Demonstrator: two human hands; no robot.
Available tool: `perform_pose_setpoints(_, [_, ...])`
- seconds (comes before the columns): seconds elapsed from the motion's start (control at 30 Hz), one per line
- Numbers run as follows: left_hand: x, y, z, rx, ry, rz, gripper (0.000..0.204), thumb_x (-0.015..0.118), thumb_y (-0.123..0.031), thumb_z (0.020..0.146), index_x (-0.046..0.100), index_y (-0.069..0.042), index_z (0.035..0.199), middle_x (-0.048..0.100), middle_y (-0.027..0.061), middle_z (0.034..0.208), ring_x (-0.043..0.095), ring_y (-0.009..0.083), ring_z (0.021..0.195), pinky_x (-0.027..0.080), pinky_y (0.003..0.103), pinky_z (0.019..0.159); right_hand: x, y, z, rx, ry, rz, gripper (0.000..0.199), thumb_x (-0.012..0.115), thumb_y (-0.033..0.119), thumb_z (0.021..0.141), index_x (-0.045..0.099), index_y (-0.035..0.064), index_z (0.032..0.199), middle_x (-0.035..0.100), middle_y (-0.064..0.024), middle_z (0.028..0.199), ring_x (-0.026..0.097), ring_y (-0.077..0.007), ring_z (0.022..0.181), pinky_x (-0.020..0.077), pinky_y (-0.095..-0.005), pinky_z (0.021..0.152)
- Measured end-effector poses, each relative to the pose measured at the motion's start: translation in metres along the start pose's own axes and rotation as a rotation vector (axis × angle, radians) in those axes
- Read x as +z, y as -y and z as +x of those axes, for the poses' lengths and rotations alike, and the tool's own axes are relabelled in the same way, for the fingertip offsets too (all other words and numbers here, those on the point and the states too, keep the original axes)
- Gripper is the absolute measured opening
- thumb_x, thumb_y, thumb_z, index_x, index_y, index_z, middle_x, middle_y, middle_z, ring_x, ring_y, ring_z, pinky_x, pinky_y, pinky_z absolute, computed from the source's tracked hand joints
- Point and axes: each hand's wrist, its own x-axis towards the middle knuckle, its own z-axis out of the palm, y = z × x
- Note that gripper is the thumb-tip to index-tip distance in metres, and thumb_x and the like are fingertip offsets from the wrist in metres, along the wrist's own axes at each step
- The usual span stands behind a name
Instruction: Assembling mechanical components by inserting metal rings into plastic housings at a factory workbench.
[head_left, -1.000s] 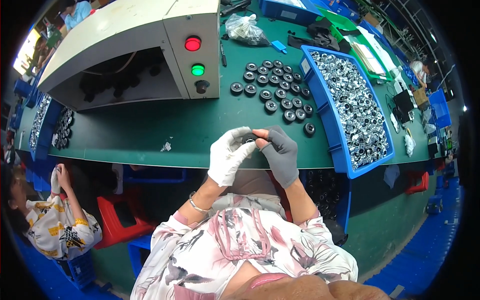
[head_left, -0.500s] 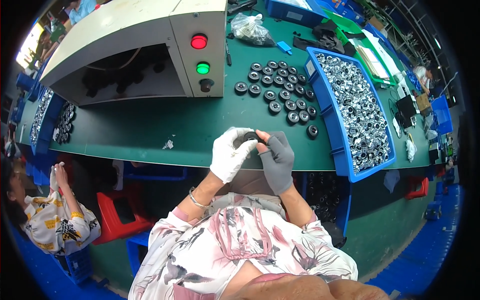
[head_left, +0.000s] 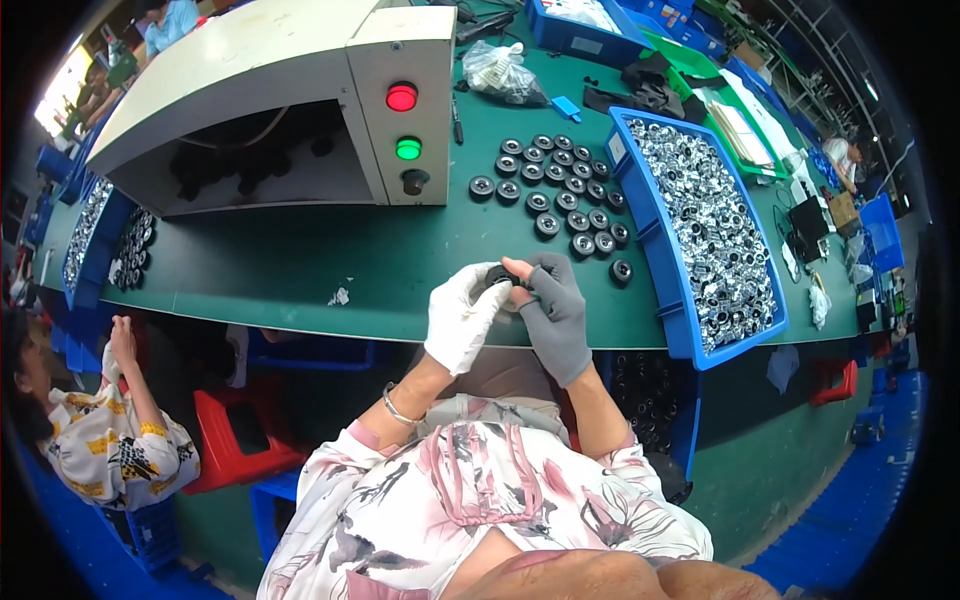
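Observation:
My left hand [head_left: 462, 318], in a white glove, is closed on a small round black part [head_left: 499, 276] above the table's near edge. My right hand [head_left: 553, 315], in a grey glove with bare thumb and fingertip, pinches the same part from the other side. The fingers cover much of it, so its face is hard to make out. Beyond my hands, several black wheel-like parts [head_left: 546, 226] with shiny centres lie on the green tabletop [head_left: 390, 270]. To their right stands a blue bin [head_left: 684, 310] filled with small shiny metal parts [head_left: 715, 225].
A cream machine [head_left: 270, 90] with red and green buttons stands at the back left. Behind the parts lie a plastic bag [head_left: 500, 72] and a blue tag [head_left: 566, 108]. Below the table on the right is a bin of dark parts [head_left: 645, 400]. Another person [head_left: 120, 425] sits at left.
Both hands stay together around the black part. My right fingers have shifted slightly on it. The whole view has tilted a little.

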Motion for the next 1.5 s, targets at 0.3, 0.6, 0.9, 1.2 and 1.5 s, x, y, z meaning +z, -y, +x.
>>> perform_pose_setpoints(0.3, [-0.008, 0.001, 0.002, -0.060, 0.032, 0.028, 0.031, 0.064, -0.002, 0.093, 0.063, 0.007, 0.123, 0.072, 0.0109, 0.092, 0.066, 0.0104, 0.070, 0.056, 0.024, 0.064, 0.000, -0.007, -0.005, -0.076, 0.031, -0.008, 0.034, 0.065, -0.007, 0.085, 0.071, 0.0027, 0.117, 0.060, -0.0059, 0.101, 0.057, -0.0139, 0.086, 0.0451, -0.0234, 0.077])
perform_pose_setpoints(0.6, [0.007, 0.016, -0.002, 0.035, -0.178, -0.106, 0.040, 0.070, -0.002, 0.091, 0.058, 0.006, 0.128, 0.068, 0.0083, 0.106, 0.065, 0.0117, 0.090, 0.056, 0.025, 0.078, 0.003, 0.005, 0.001, 0.263, 0.057, 0.315, 0.033, 0.061, -0.001, 0.090, 0.067, -0.0001, 0.123, 0.058, 0.0020, 0.101, 0.053, -0.0059, 0.089, 0.0426, -0.0196, 0.077])
perform_pose_setpoints(0.9, [-0.001, 0.005, -0.001, 0.050, -0.072, 0.049, 0.029, 0.069, -0.005, 0.092, 0.065, 0.007, 0.118, 0.068, 0.0070, 0.100, 0.061, 0.0077, 0.076, 0.051, 0.021, 0.067, 0.001, -0.005, -0.002, 0.041, 0.062, 0.183, 0.037, 0.061, -0.005, 0.088, 0.067, 0.0021, 0.124, 0.055, -0.0023, 0.099, 0.054, -0.0103, 0.086, 0.0436, -0.0216, 0.076])
perform_pose_setpoints(1.2, [-0.016, -0.007, 0.006, 0.001, 0.066, 0.096, 0.041, 0.070, -0.003, 0.090, 0.059, 0.008, 0.128, 0.069, 0.0100, 0.108, 0.065, 0.0126, 0.088, 0.054, 0.026, 0.075, -0.006, 0.007, 0.006, -0.039, 0.162, 0.053, 0.045, 0.067, -0.004, 0.082, 0.065, 0.0025, 0.126, 0.057, -0.0070, 0.102, 0.058, -0.0171, 0.090, 0.0469, -0.0266, 0.081])
perform_pose_setpoints(1.5, [-0.011, -0.001, -0.002, -0.180, 0.049, -0.264, 0.037, 0.064, -0.006, 0.095, 0.056, 0.007, 0.129, 0.065, 0.0109, 0.116, 0.065, 0.0147, 0.095, 0.053, 0.028, 0.083, 0.005, 0.007, -0.002, -0.049, 0.033, -0.002, 0.050, 0.074, -0.001, 0.076, 0.065, 0.0028, 0.125, 0.059, -0.0089, 0.105, 0.061, -0.0180, 0.092, 0.0495, -0.0269, 0.083])
